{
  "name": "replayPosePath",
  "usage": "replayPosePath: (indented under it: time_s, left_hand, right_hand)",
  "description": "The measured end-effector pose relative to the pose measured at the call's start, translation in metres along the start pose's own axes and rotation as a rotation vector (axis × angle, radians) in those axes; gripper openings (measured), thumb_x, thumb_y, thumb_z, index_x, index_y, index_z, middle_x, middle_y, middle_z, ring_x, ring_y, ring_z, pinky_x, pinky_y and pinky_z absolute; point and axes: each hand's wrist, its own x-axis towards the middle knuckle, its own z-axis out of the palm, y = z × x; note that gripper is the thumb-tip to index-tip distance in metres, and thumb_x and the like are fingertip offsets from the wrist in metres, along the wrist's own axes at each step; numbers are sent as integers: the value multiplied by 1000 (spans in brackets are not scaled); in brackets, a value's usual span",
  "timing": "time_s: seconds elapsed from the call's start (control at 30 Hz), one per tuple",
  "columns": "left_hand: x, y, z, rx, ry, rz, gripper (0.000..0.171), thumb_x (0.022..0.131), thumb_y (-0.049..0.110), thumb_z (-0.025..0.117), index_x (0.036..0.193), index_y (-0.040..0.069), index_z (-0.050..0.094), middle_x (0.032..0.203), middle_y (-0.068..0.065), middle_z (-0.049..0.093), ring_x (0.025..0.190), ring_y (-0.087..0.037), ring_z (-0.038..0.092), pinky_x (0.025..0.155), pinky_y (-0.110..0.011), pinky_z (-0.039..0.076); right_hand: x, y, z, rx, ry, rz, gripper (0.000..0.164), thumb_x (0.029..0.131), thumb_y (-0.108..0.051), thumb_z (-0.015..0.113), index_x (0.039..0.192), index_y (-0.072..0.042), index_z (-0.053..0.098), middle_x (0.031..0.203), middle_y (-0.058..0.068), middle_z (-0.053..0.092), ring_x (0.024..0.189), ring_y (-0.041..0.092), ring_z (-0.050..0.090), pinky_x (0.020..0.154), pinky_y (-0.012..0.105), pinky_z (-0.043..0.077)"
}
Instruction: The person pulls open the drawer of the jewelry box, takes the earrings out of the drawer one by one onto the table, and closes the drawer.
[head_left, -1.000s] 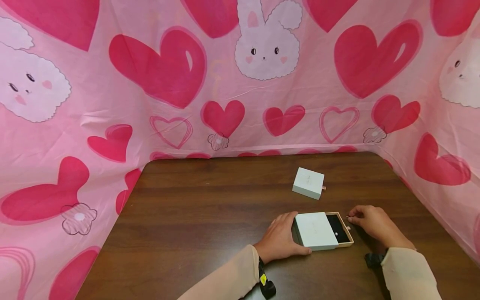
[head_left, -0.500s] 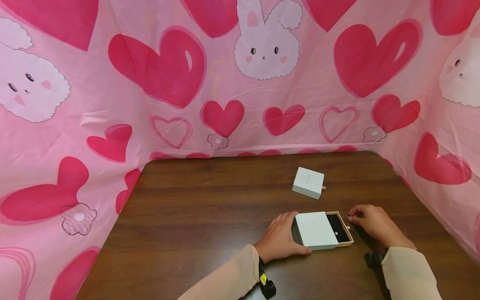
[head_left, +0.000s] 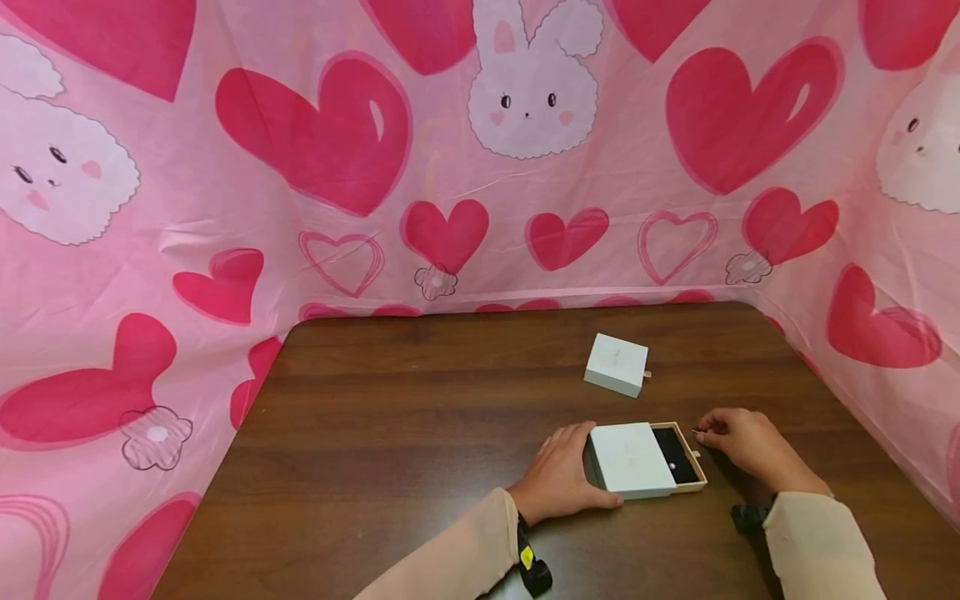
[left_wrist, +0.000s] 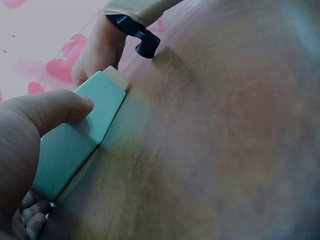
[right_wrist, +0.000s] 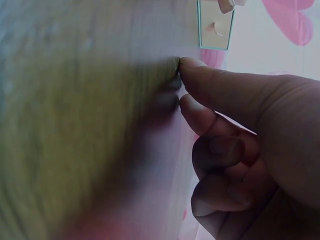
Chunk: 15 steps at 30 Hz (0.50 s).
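My left hand holds the left end of a white jewellery box, thumb along its near side. In the left wrist view the thumb lies on the box's pale green-tinted side. The box's drawer is pulled partly out to the right, showing a black lining with one small white pearl-like bead. Beyond the drawer's ribbon tab, my right hand is low at the table, thumb and index fingertips close together. A tiny thin object appears pinched there, its kind too small to tell.
A second white box, slid shut with a small ribbon tab on its right, sits behind the first. Both lie on a brown wooden table. A pink cloth with hearts and rabbits hangs round the back and sides.
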Motion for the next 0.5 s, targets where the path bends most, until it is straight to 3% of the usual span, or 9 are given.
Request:
replayPosePath:
  time_s: [0.5]
  left_hand:
    - [1,-2,3,2,20,12,102,65,64,80,145,15,39,136,7,47,124,-10,44,105,-34,34]
  right_hand:
    - [-2,1,-1,15,-15,23,15,86,-14,73,97,-5,71,84,4,64,77,25,55,77,54,48]
